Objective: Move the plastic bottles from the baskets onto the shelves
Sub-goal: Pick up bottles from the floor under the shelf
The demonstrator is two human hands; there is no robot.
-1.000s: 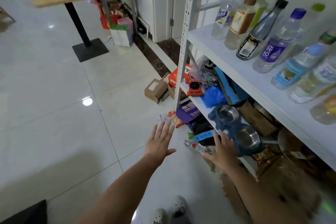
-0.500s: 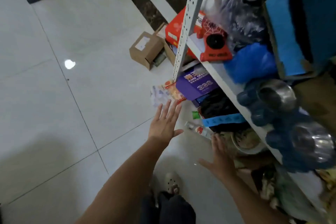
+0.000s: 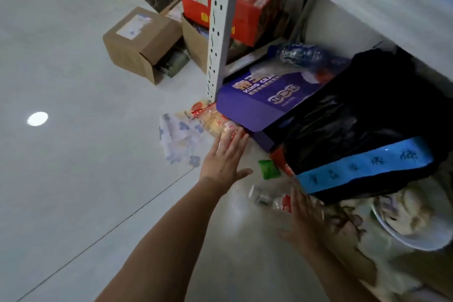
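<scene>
Plastic bottle: clear with a red label, lying on its side on the floor, cap end to the left, just in front of the black bag.
Right hand: over the bottle's label end, fingers straight and spread. It is blurred, so contact cannot be determined.
White dish: right of the right hand, contents blurred.
Left hand: palm down, fingers straight and slightly apart, thumb out. It holds nothing.
Green packet: on the floor between the left hand and the black bag.
Black bag: carries a blue printed band.
Snack packet: at the left fingertips.
Purple box: beside the black bag, at the upright's foot.
Shelf upright: white, perforated.
Red box: behind the upright.
Cardboard box: on the floor left of the upright, one end open.
</scene>
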